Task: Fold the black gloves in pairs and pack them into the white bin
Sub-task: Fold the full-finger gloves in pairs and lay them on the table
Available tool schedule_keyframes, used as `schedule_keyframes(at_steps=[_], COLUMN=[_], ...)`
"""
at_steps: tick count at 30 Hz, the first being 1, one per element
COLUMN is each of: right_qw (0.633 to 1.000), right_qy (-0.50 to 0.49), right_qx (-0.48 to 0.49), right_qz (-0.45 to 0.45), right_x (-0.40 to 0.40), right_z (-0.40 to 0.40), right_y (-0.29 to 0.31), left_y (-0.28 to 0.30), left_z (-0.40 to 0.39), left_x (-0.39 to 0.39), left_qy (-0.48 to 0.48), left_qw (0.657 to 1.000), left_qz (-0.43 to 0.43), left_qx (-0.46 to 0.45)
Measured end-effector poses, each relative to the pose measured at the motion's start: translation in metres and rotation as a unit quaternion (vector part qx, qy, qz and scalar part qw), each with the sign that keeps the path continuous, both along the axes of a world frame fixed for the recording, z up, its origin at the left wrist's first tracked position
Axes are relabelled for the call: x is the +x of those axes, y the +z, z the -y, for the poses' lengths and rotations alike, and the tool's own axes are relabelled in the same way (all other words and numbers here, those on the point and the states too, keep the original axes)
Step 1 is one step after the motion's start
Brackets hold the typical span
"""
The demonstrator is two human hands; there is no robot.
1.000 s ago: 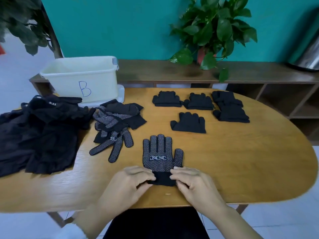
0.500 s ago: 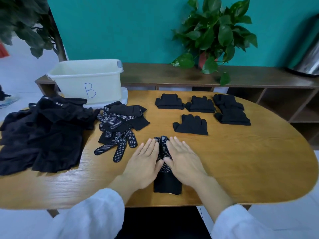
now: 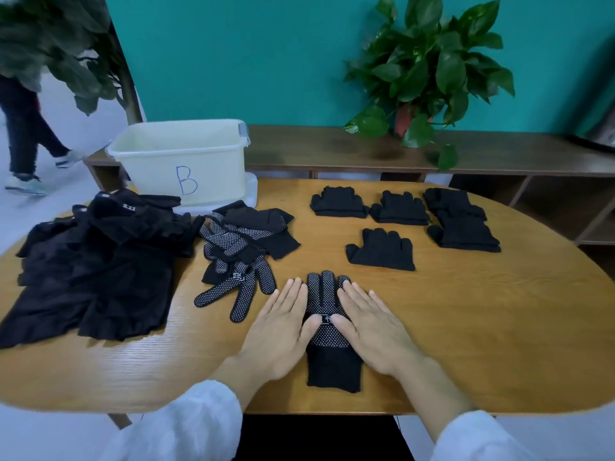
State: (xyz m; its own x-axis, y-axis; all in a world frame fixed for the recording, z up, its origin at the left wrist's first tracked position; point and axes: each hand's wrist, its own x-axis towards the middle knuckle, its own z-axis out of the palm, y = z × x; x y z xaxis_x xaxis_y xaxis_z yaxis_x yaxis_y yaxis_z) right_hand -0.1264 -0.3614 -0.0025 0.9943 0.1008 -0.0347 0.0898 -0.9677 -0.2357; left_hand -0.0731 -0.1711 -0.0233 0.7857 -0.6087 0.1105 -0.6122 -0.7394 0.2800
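Pressing: both hands flat, palms down, fingers straight, on the dotted glove (image 3: pixel 327 322) at the table's 6 o'clock edge.
L hand: left hand (image 3: pixel 283 327) covers glove's L side, fingers extended, gripping nothing.
R hand: right hand (image 3: pixel 369 327) on its R side, likewise flat, thumb tip near the white label.
Gloves: loose pile (image 3: pixel 243 251) at 10 o'clock of hands; folded pairs (image 3: pixel 381 249) at 12–2 o'clock.
Bin: white bin (image 3: pixel 179 161) marked "B", far L, approx 11 o'clock.
Table: oval wood table (image 3: pixel 466 344); black clothes (image 3: pixel 96 267) at 9 o'clock.
Room: teal wall (image 3: pixel 266 54), potted plant (image 3: pixel 429 71) on shelf (image 3: pixel 332 151) behind.
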Motion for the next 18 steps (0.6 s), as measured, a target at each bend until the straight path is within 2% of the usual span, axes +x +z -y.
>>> schedule_keyframes(at_steps=[2, 4, 6, 11, 18], right_qw=[0.997, 0.989, 0.983, 0.985, 0.986], right_qy=[-0.003, -0.011, -0.021, -0.018, 0.035], right_qx=[0.020, 0.024, 0.018, -0.021, -0.050], right_qz=[0.079, 0.148, 0.179, 0.169, 0.157], right_x=[0.002, 0.004, 0.007, 0.012, 0.055], right_z=[0.003, 0.005, 0.003, -0.010, -0.022], right_y=[0.006, 0.012, 0.015, 0.040, 0.053], left_y=[0.009, 0.017, 0.027, 0.038, 0.046], left_z=[-0.007, -0.016, -0.024, -0.049, -0.055], left_x=[0.002, 0.004, 0.004, 0.015, 0.061], left_qy=[-0.012, -0.020, -0.010, 0.030, 0.035], left_qw=[0.998, 0.996, 0.992, 0.985, 0.985], left_qz=[-0.013, 0.016, 0.050, 0.092, 0.136], left_qx=[-0.055, -0.088, -0.119, -0.140, -0.097])
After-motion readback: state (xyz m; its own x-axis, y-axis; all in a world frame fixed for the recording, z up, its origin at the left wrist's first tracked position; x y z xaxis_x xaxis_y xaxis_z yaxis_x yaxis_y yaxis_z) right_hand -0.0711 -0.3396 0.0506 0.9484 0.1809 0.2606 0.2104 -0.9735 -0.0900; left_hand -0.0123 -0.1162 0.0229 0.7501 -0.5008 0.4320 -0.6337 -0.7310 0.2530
